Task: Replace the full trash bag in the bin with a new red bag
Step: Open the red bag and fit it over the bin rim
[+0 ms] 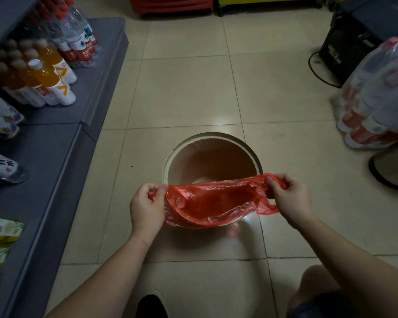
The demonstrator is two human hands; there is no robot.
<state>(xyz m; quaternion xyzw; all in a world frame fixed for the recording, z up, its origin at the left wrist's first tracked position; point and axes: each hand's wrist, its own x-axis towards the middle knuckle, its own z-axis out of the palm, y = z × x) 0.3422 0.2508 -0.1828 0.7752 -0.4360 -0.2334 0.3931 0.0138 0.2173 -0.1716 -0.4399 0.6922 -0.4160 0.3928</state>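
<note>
A round cream bin [213,138] stands on the tiled floor in front of me, and its inside looks bare. A thin red plastic bag [213,200] is stretched wide over the near side of the bin's rim, its mouth pulled open. My left hand [147,207] pinches the bag's left edge. The right edge is gripped by my right hand [290,198], with a loose handle loop hanging below it. No full trash bag is in view.
A grey shelf [62,138] with drink bottles [53,72] and snack packs runs along the left. A plastic-wrapped pack of bottles [377,97] sits at the right above a second bin [393,166]. A black box with a cable [345,44] is at the far right. My shoe [151,306] is below.
</note>
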